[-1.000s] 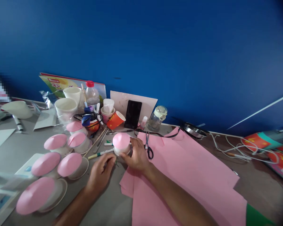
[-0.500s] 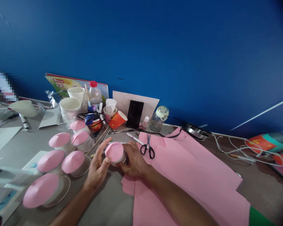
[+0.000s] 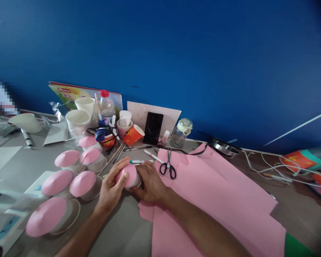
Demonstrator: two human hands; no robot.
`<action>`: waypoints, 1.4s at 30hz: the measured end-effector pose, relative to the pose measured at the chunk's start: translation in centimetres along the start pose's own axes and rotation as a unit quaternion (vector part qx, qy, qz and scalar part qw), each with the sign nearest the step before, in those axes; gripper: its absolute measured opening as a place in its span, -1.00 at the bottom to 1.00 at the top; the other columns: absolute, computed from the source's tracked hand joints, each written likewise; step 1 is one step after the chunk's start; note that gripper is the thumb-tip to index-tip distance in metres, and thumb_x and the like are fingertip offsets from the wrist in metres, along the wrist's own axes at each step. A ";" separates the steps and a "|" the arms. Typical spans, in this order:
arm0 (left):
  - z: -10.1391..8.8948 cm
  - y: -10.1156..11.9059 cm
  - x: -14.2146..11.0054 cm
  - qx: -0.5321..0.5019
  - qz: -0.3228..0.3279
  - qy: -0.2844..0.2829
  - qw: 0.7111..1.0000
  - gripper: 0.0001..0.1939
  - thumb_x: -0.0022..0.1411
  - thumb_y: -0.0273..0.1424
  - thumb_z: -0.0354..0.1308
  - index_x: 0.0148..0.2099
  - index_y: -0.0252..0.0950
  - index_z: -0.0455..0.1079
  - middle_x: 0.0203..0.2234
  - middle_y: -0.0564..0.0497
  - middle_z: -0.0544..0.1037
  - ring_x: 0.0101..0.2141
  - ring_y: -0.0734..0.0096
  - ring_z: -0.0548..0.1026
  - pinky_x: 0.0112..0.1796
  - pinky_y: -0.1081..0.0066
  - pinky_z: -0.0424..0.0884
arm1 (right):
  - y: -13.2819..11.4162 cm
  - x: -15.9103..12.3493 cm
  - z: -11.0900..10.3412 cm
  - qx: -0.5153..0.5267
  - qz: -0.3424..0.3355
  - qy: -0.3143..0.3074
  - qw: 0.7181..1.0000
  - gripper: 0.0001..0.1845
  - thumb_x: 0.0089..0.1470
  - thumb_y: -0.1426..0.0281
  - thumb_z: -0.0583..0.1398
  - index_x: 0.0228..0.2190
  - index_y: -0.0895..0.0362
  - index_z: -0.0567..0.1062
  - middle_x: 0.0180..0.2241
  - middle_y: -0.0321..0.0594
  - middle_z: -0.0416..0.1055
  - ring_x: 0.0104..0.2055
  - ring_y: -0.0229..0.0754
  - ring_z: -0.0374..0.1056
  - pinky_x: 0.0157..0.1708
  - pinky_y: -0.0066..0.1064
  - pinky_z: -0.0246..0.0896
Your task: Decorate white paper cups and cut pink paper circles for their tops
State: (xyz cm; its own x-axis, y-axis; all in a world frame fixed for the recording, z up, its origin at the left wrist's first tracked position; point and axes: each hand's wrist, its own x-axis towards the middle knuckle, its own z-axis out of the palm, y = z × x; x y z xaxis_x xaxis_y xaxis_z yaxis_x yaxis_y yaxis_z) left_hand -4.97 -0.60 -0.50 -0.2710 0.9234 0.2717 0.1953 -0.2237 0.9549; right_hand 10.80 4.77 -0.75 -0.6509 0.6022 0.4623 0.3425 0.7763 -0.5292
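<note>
A white paper cup with a shallow pink paper cone on its top stands on the grey table between my two hands. My left hand is closed round the cone's left side, its thumb pressed on the pink paper. Wrapped round the cup from the right is my right hand, which hides part of the cup's wall. To the left are several upside-down white cups with pink cones, the nearest cone being the largest in view. Black-handled scissors lie just right of my right hand, on pink paper.
At the back stand stacked white cups, a red-capped bottle, an orange cup, a phone and a glass jar. Markers lie behind my hands. White cables tangle at the right.
My left hand has closed in on the pink cone, and its thumb now presses on top of the paper. My right hand keeps its hold on the cup.
</note>
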 end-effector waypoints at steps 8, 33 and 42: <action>0.1 -0.2 -0.3 -0.099 -0.013 0.014 0.995 -0.35 0.18 -0.10 0.14 0.26 -0.20 0.16 0.17 -0.14 0.33 0.15 0.11 0.29 0.13 0.20 0.21 | 0.1 0.0 0.0 0.018 0.020 0.018 0.999 -0.40 -0.13 0.21 0.28 -0.05 0.18 0.34 -0.14 -0.04 0.43 -0.08 0.07 0.30 0.03 -0.03 0.10; 1.4 0.5 -1.5 0.137 0.076 -0.022 0.987 -0.84 0.22 -0.35 0.06 -0.41 -0.22 0.34 -0.49 0.05 0.42 -0.39 0.36 0.39 -0.31 0.41 0.30 | 2.6 0.7 -0.4 -0.122 0.119 0.191 0.967 -0.46 -0.07 0.29 0.27 -0.04 0.17 0.32 -0.16 0.01 0.43 -0.06 0.10 0.31 0.14 0.07 -0.05; 1.5 0.7 -1.4 0.167 0.076 -0.067 0.981 -0.81 0.21 -0.36 0.05 -0.46 -0.22 0.32 -0.53 0.05 0.43 -0.44 0.37 0.41 -0.35 0.41 0.32 | 2.9 0.7 -0.5 -0.137 0.128 0.190 0.964 -0.44 -0.09 0.26 0.30 -0.06 0.18 0.31 -0.16 -0.01 0.45 -0.07 0.08 0.34 0.21 0.07 -0.20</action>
State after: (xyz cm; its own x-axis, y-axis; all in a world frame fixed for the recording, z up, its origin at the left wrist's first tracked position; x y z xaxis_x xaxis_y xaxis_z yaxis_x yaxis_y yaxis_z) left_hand -3.08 -1.61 -0.39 -0.0918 0.9250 0.3688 0.5284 -0.2687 0.8054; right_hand 11.70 7.49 -1.59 -0.2445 0.7644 0.5967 0.6590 0.5823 -0.4760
